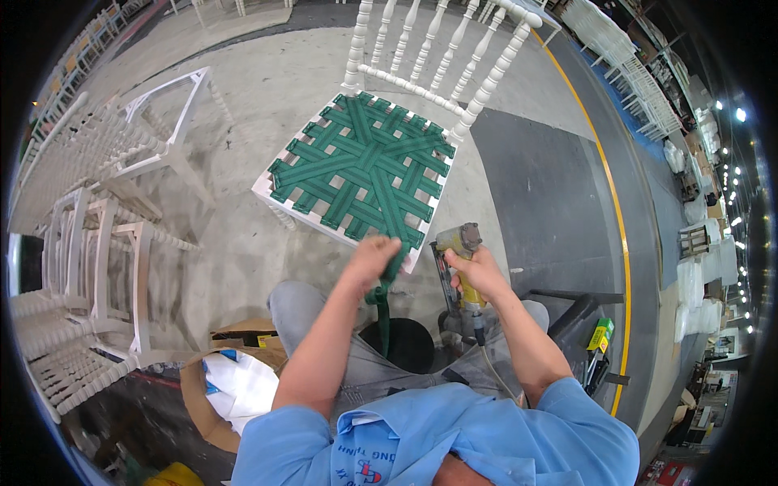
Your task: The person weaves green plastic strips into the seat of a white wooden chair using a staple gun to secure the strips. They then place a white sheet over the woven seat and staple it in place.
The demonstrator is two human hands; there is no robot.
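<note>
A white chair (261, 191) with turned spindles in its back stands in front of me. Green webbing straps (371, 158) are woven across its seat frame, with more straps running diagonally over the weave. At the seat's near corner my left hand (374, 261) is closed on the green webbing strap (384, 312), whose loose end hangs down between my knees. My right hand (478, 274) grips a yellow and grey staple gun (463, 240) by its handle, just right of that corner and apart from the seat. An air hose (493, 368) runs from the gun's base toward me.
White chairs and frames (105, 267) crowd the left side. A cardboard box (199, 397) with white sheets inside stands near my left leg. Right of my knee are a black bar (571, 296) and a green-yellow small box (600, 334). A yellow line (620, 235) crosses the floor.
</note>
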